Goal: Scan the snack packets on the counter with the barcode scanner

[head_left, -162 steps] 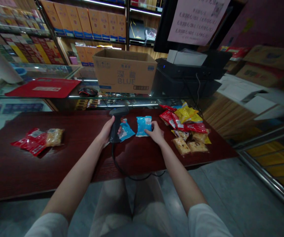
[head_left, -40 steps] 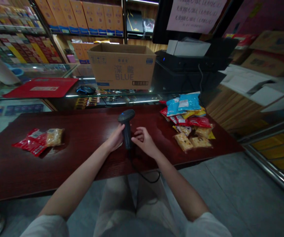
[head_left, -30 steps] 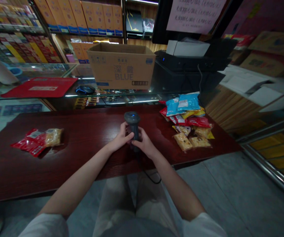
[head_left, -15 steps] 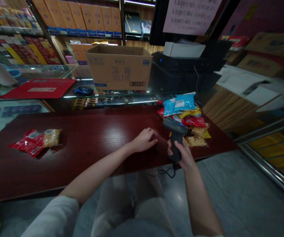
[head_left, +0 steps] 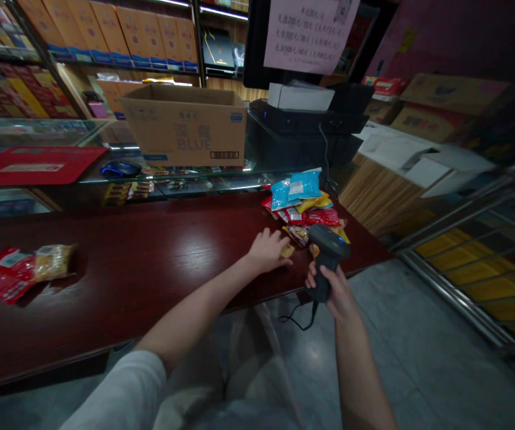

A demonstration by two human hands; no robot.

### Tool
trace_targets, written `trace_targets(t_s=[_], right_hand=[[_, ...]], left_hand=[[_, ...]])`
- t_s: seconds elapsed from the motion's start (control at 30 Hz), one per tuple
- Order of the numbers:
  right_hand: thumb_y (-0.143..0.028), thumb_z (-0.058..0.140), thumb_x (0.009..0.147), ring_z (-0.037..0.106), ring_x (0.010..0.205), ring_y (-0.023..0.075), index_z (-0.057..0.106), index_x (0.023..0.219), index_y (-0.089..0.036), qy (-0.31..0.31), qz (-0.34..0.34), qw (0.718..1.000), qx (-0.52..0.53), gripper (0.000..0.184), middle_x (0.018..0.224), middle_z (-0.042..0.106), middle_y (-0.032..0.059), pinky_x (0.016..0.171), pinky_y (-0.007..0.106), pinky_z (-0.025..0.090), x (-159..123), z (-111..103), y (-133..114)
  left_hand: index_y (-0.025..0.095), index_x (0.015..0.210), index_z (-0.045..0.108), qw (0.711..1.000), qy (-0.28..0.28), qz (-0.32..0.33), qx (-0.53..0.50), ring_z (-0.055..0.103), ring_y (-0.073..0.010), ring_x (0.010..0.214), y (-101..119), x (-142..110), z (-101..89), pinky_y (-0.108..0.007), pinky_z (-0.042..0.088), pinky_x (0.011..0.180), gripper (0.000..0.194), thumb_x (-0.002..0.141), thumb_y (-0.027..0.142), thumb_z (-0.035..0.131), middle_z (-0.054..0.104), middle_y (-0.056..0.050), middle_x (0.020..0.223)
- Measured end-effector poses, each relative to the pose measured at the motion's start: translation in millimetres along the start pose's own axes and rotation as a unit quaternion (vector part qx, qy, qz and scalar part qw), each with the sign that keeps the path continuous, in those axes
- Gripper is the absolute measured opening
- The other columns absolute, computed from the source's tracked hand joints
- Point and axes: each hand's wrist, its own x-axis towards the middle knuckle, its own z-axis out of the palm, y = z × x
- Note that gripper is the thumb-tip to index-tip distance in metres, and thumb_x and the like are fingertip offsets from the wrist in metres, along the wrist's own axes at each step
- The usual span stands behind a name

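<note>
My right hand point(head_left: 335, 289) is wrapped round the handle of a dark barcode scanner point(head_left: 326, 245), whose cord hangs below the table edge. At the pile's near side, my left hand point(head_left: 268, 251) has its fingers curled over a small beige snack packet point(head_left: 287, 252), thumb on the near side; the fingers partly cover it. Just beyond them lies a brown-and-yellow snack packet point(head_left: 298, 235). Blue snack bags point(head_left: 296, 188) top the pile, with red snack bags point(head_left: 322, 217) and yellow ones under them. The scanner hides part of the pile.
A red snack bag point(head_left: 9, 272) and a beige snack packet point(head_left: 54, 261) lie at the table's left. Behind the dark red table point(head_left: 172, 239) are a glass counter with a cardboard box point(head_left: 190, 134), a mouse point(head_left: 120, 169) and a red mat point(head_left: 37, 166). A metal rack point(head_left: 467, 310) stands right.
My left hand has moved right to the pile and closed over a beige packet. The scanner has shifted slightly nearer the table's front edge. The camera view has turned right.
</note>
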Motion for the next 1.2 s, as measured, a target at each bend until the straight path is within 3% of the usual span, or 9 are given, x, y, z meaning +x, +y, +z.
trace_targets(t_s=[0.13, 0.23, 0.3, 0.43, 0.5, 0.57, 0.7, 0.9, 1.2], right_hand=[[-0.034, 0.070, 0.081, 0.049, 0.050, 0.0076, 0.047, 0.092, -0.024, -0.049, 0.031, 0.998, 0.019, 0.027, 0.073, 0.056, -0.0061, 0.051, 0.026, 0.044, 12.6, 14.3, 9.4], [-0.037, 0.069, 0.081, 0.045, 0.045, 0.0067, 0.049, 0.095, -0.023, -0.116, 0.068, 0.990, 0.045, 0.028, 0.071, 0.055, -0.0067, 0.046, 0.024, 0.041, 37.4, 33.5, 15.2], [-0.039, 0.068, 0.081, 0.042, 0.044, 0.0065, 0.051, 0.100, -0.023, -0.164, 0.089, 0.980, 0.064, 0.031, 0.069, 0.053, -0.0071, 0.044, 0.023, 0.038, 58.8, 50.1, 19.2], [-0.038, 0.066, 0.078, 0.042, 0.042, 0.0071, 0.053, 0.108, -0.019, -0.250, 0.130, 0.957, 0.073, 0.037, 0.065, 0.052, -0.0069, 0.041, 0.022, 0.036, 93.2, 80.3, 30.7], [-0.037, 0.065, 0.078, 0.038, 0.040, 0.0058, 0.053, 0.107, -0.018, -0.276, 0.150, 0.947, 0.063, 0.037, 0.065, 0.053, -0.0068, 0.037, 0.020, 0.030, 99.8, 86.9, 36.7], [-0.037, 0.065, 0.080, 0.034, 0.037, 0.0044, 0.053, 0.108, -0.018, -0.293, 0.174, 0.939, 0.054, 0.036, 0.064, 0.053, -0.0072, 0.035, 0.019, 0.025, 99.9, 86.5, 40.7], [-0.042, 0.066, 0.083, 0.032, 0.036, 0.0038, 0.053, 0.115, -0.017, -0.283, 0.198, 0.937, 0.048, 0.043, 0.061, 0.050, -0.0088, 0.033, 0.018, 0.022, 94.5, 76.7, 41.5], [-0.049, 0.072, 0.081, 0.030, 0.034, 0.0032, 0.055, 0.113, -0.018, -0.281, 0.215, 0.935, 0.026, 0.048, 0.058, 0.049, -0.0097, 0.033, 0.017, 0.023, 92.8, 76.9, 38.7], [-0.048, 0.075, 0.079, 0.032, 0.034, 0.0022, 0.055, 0.103, -0.018, -0.302, 0.234, 0.924, 0.009, 0.044, 0.057, 0.049, -0.0104, 0.034, 0.016, 0.027, 87.7, 81.0, 38.8]], left_hand=[[0.013, 0.116, 0.066, 0.995, 0.014, -0.092, -0.021, 0.055, -0.0381, 0.114, -51.0, -29.7, -17.6, -0.052, 0.039, 0.102, 0.064, 0.080, 0.067, 0.063, 0.063, -0.020, 0.120], [0.014, 0.091, 0.067, 0.962, 0.061, -0.202, -0.174, 0.061, -0.0348, 0.104, -90.3, -49.7, -29.7, -0.048, 0.042, 0.100, 0.056, 0.081, 0.069, 0.060, 0.068, -0.018, 0.100], [0.016, 0.089, 0.065, 0.867, 0.106, -0.274, -0.401, 0.065, -0.0291, 0.092, -109.7, -59.5, -35.8, -0.040, 0.051, 0.084, 0.060, 0.084, 0.074, 0.050, 0.068, -0.013, 0.089], [0.017, 0.103, 0.061, 0.547, 0.144, -0.297, -0.769, 0.070, -0.0209, 0.080, -129.3, -71.4, -41.4, -0.031, 0.055, 0.063, 0.067, 0.094, 0.073, 0.024, 0.070, -0.010, 0.090], [0.017, 0.107, 0.061, 0.462, 0.152, -0.280, -0.828, 0.071, -0.0196, 0.080, -133.1, -74.0, -41.0, -0.031, 0.057, 0.064, 0.063, 0.098, 0.065, 0.020, 0.071, -0.010, 0.095], [0.017, 0.110, 0.060, 0.424, 0.157, -0.263, -0.852, 0.071, -0.0195, 0.081, -135.5, -74.6, -39.4, -0.032, 0.058, 0.065, 0.060, 0.101, 0.059, 0.019, 0.072, -0.010, 0.097], [0.016, 0.109, 0.062, 0.402, 0.151, -0.235, -0.872, 0.071, -0.0217, 0.084, -137.8, -72.8, -35.4, -0.035, 0.059, 0.066, 0.063, 0.099, 0.063, 0.020, 0.071, -0.011, 0.096], [0.020, 0.117, 0.064, 0.469, 0.174, -0.229, -0.835, 0.069, -0.0191, 0.099, -133.2, -73.9, -29.3, -0.033, 0.060, 0.077, 0.034, 0.098, 0.045, 0.050, 0.070, -0.008, 0.113], [0.023, 0.132, 0.057, 0.509, 0.200, -0.238, -0.803, 0.062, -0.0254, 0.121, -132.7, -73.0, -30.7, -0.036, 0.060, 0.082, 0.048, 0.093, 0.051, 0.052, 0.064, -0.010, 0.131]])
